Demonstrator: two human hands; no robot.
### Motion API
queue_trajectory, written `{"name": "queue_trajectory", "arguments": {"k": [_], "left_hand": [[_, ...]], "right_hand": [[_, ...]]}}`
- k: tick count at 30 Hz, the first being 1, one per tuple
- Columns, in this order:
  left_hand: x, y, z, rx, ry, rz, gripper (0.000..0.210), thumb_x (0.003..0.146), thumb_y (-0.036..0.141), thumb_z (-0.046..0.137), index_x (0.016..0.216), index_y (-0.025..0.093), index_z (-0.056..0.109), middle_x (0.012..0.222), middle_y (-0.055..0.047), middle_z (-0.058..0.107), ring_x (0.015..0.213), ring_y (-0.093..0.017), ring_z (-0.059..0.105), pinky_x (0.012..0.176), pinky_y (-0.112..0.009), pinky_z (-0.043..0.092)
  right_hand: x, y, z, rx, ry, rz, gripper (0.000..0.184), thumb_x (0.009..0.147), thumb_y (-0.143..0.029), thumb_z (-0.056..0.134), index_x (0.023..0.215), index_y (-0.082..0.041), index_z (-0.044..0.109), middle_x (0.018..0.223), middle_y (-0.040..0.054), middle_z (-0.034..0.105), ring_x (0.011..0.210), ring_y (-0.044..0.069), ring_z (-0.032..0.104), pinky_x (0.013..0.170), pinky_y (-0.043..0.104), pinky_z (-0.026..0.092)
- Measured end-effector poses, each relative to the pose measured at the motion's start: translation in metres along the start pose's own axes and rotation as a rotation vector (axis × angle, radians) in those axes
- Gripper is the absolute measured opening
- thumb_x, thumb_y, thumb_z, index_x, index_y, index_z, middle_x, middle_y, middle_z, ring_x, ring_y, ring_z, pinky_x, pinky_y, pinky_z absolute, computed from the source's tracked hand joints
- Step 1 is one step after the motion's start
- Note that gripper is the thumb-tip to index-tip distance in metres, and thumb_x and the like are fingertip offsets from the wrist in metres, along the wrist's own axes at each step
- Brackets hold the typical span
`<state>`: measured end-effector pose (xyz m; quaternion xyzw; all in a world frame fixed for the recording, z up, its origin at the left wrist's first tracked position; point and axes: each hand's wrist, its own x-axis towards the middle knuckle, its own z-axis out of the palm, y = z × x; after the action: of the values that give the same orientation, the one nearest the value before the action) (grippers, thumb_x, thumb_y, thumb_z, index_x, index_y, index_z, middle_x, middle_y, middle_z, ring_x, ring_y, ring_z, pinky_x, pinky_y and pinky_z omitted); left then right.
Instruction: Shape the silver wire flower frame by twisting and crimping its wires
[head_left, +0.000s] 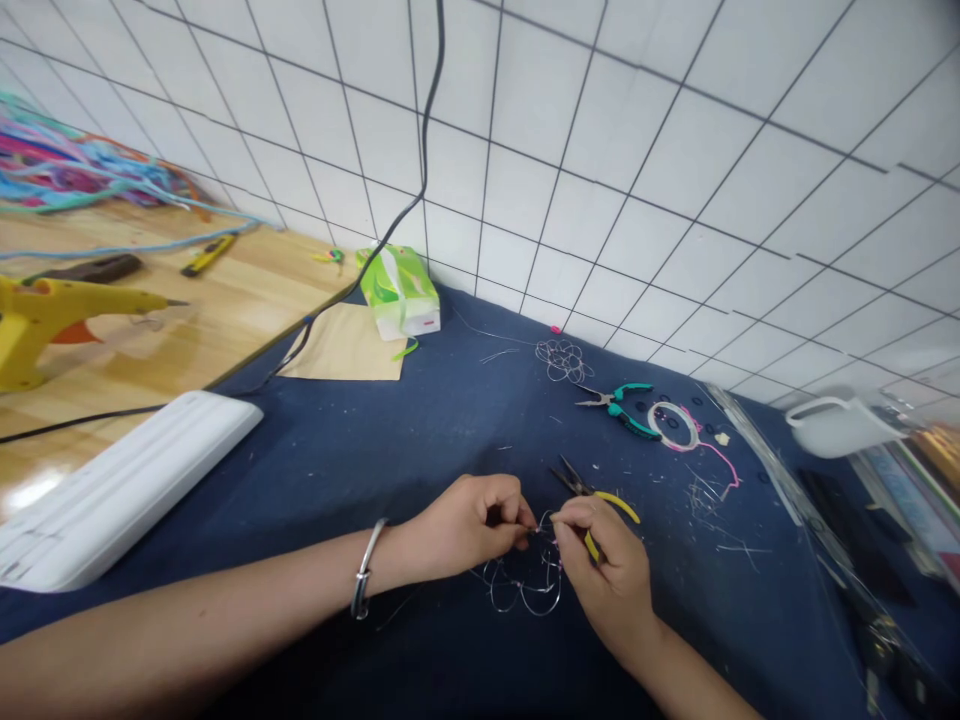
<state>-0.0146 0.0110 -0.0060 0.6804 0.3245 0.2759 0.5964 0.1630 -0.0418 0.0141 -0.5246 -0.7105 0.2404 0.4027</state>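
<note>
At the lower middle, a looped wire flower shape (523,598) with small pinkish beads lies just below and between my hands. My left hand (480,520), with a silver bangle at its wrist, pinches the upper part of this thin wire between thumb and forefinger. From the other side my right hand (604,565) is closed in a pinch on the same wire, close to the left fingertips. Partly behind my right hand rest yellow-handled pliers (616,504), jaws apart. The exact spot gripped is hidden by the fingers.
Further back lie a second wire flower (562,360), teal-handled pliers (619,403), a wire coil (673,427) and wire scraps. To the left are a white power strip (142,480), a yellow glue gun (67,320) and a tissue pack (401,290). A white cup (847,425) stands right.
</note>
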Motion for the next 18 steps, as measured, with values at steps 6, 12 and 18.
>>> {"name": "queue_trajectory", "arguments": {"k": [6,12,18], "left_hand": [[-0.0002,0.002,0.0005,-0.029,-0.032,-0.022,0.016,0.073,0.01,0.05,0.062,0.016,0.039,0.079,-0.002,0.064,0.067,-0.011,0.061,0.059,-0.022,0.045],[0.0006,-0.0013,0.0014,-0.04,-0.021,-0.017,0.017,0.073,0.011,0.05,0.061,0.016,0.038,0.081,-0.003,0.063,0.067,-0.011,0.061,0.058,-0.022,0.046],[0.0002,-0.0041,-0.0004,-0.062,0.028,-0.012,0.017,0.073,0.011,0.05,0.062,0.015,0.039,0.084,-0.003,0.062,0.067,-0.011,0.062,0.058,-0.023,0.046]], "right_hand": [[0.0041,-0.0037,0.0012,0.041,-0.005,0.094,0.01,0.079,-0.017,0.047,0.074,-0.019,0.055,0.072,0.0006,0.055,0.067,0.012,0.052,0.064,0.026,0.042],[0.0031,-0.0026,0.0008,0.041,-0.004,0.079,0.01,0.079,-0.017,0.046,0.075,-0.019,0.055,0.071,0.0004,0.055,0.065,0.012,0.051,0.062,0.025,0.042],[-0.0014,0.002,-0.0006,0.0,-0.013,-0.014,0.008,0.076,-0.013,0.047,0.073,-0.019,0.052,0.071,0.0005,0.052,0.065,0.012,0.051,0.062,0.026,0.043]]}}
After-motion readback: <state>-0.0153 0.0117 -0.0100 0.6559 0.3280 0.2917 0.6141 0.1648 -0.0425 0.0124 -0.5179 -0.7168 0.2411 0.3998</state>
